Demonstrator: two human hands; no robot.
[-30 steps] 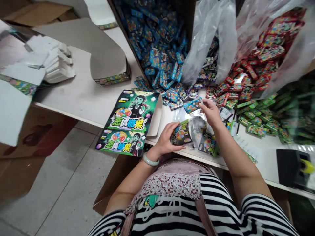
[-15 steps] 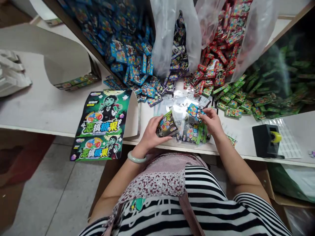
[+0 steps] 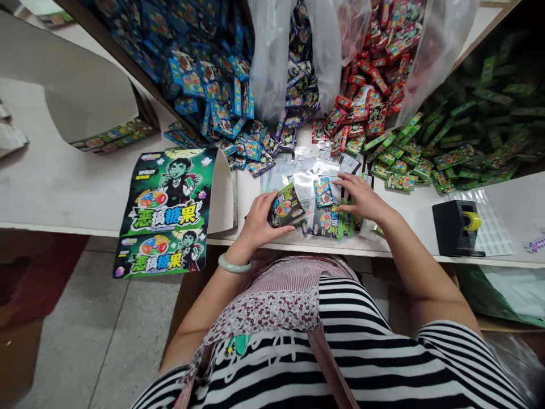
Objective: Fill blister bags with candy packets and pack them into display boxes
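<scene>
My left hand (image 3: 256, 222) is closed round a black-and-green printed packet (image 3: 288, 208), the thumb along its lower edge and the fingers at its left side. Just right of it, a small blue candy box (image 3: 323, 192) lies on a stack of flat clear-and-black printed bags (image 3: 326, 222). My right hand (image 3: 361, 199) is beside that box with fingers apart, holding nothing that I can see. Whether its fingertips touch the box, I cannot tell.
Beyond my hands lie heaps of blue boxes (image 3: 221, 116), purple boxes (image 3: 300, 85), red boxes (image 3: 366, 105) and green boxes (image 3: 409, 159). A green printed display carton (image 3: 168, 213) overhangs the table's front edge at left. At right stands a black tape dispenser (image 3: 455, 230).
My right hand has let go of the blue candy box, which now lies on the bags, and its fingers have spread. My left hand keeps its packet. The view has shifted slightly.
</scene>
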